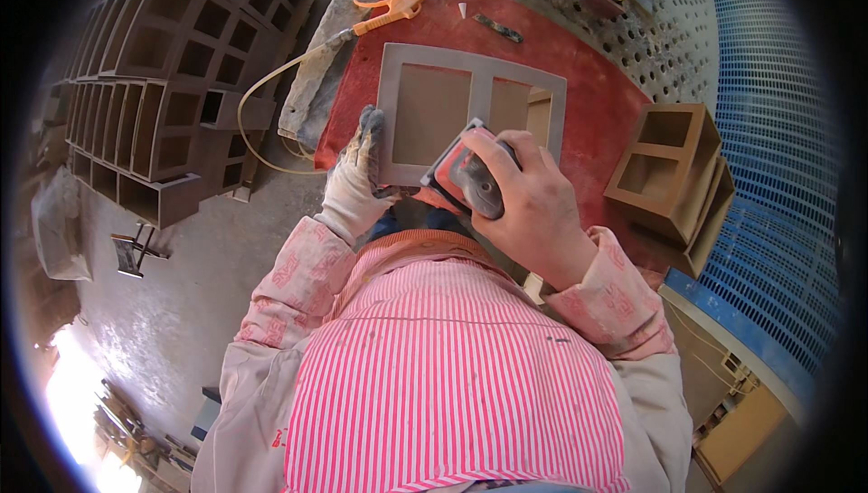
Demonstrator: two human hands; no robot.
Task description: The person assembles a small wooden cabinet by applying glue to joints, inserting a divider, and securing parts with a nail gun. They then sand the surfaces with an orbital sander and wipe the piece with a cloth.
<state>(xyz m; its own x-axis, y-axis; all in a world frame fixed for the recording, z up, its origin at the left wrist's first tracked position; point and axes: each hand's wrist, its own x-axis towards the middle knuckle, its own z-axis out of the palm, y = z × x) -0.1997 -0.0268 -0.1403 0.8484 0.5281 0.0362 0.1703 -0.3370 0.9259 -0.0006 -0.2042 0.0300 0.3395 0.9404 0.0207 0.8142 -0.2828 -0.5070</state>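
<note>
Box frame, long axis left-right, btwn hands: gloved left hand, loosely splayed, against its left side; right hand curled round sander at near edge.

Wide head-worn fisheye view, from above, facing steeply down, near the grey box

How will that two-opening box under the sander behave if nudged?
The box is probably stiff, with its boardlike frame. It looks fairly light for its size, being hollow behind its openings. Its flat sides suggest sliding rather than rolling, though the left hand against its edge may resist.
</note>
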